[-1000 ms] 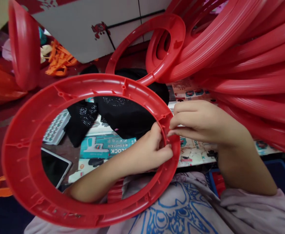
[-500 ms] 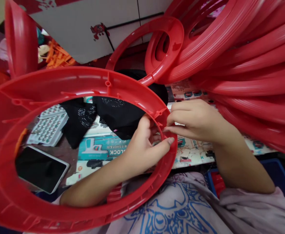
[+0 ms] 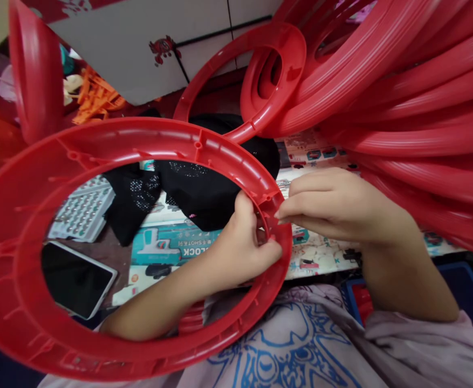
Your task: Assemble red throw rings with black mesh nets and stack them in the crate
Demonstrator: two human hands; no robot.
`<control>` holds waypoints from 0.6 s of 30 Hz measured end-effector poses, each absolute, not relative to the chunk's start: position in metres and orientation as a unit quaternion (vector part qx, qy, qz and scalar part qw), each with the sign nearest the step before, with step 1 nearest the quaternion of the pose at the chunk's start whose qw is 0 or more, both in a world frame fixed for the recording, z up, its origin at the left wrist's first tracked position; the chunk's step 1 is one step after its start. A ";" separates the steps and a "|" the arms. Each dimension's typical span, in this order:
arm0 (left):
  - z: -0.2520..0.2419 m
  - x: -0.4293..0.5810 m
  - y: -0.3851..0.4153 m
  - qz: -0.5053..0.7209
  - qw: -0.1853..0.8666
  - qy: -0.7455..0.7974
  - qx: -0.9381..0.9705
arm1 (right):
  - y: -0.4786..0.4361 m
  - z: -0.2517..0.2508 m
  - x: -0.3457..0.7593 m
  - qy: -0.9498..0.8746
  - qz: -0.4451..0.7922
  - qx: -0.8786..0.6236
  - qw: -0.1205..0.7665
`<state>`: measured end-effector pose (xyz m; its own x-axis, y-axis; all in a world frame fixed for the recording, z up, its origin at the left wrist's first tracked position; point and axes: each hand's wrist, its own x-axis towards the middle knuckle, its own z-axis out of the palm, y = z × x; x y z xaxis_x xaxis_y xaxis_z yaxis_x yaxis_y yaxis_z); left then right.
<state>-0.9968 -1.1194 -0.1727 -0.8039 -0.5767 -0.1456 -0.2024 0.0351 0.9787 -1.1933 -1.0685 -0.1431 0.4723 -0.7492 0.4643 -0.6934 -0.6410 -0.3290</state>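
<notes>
A large red plastic ring, its ribbed hollow side facing up, lies tilted across the view. My left hand reaches through the ring's opening and grips its right part, thumb over the rim. The fingers underneath are partly hidden. At the right edge of the same ring, my right hand is closed in a pinch with fingertips at the channel. Anything between those fingertips is too small or hidden to make out. Another red ring half leans behind, apart from both hands.
Many red rings are stacked at right; another ring stands upright at left. Through the opening show a black cloth, a phone and a white compartment tray. Orange parts lie behind. A blue crate sits lower right.
The red ring's left side has shifted right and tilted, and the ring has turned slightly in my left hand. My right hand stays pinched at the rim, slightly lower.
</notes>
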 end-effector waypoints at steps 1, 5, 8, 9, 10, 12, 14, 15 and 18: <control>-0.172 -0.997 -1.120 -0.648 0.141 -0.698 0.271 | -1.068 -0.144 -1.192 0.423 -0.303 -0.854 0.030; -0.171 -0.997 -1.120 -0.687 0.111 -0.674 0.248 | -1.068 -0.147 -1.187 0.431 -0.324 -0.842 -0.015; -0.170 -0.996 -1.119 -0.682 0.097 -0.683 0.242 | -1.069 -0.148 -1.185 0.433 -0.314 -0.844 -0.034; -0.169 -0.996 -1.119 -0.676 0.091 -0.690 0.242 | -1.070 -0.148 -1.185 0.434 -0.308 -0.846 -0.039; -0.169 -0.995 -1.119 -0.670 0.085 -0.697 0.242 | -1.070 -0.149 -1.185 0.434 -0.305 -0.847 -0.042; -0.167 -0.995 -1.119 -0.661 0.075 -0.708 0.238 | -1.071 -0.150 -1.186 0.435 -0.299 -0.848 -0.041; -0.165 -0.995 -1.119 -0.654 0.070 -0.715 0.237 | -1.072 -0.152 -1.186 0.435 -0.294 -0.850 -0.033; -0.164 -0.996 -1.119 -0.651 0.069 -0.718 0.237 | -1.072 -0.152 -1.187 0.438 -0.292 -0.850 -0.027; -0.163 -0.996 -1.119 -0.652 0.068 -0.719 0.231 | -1.071 -0.153 -1.188 0.452 -0.281 -0.847 -0.009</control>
<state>-0.9957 -1.1191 -0.1625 -0.8839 -0.4206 -0.2044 -0.2439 0.0417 0.9689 -1.1879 -1.0714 -0.1531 0.4334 -0.7609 0.4829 -0.7706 -0.5907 -0.2393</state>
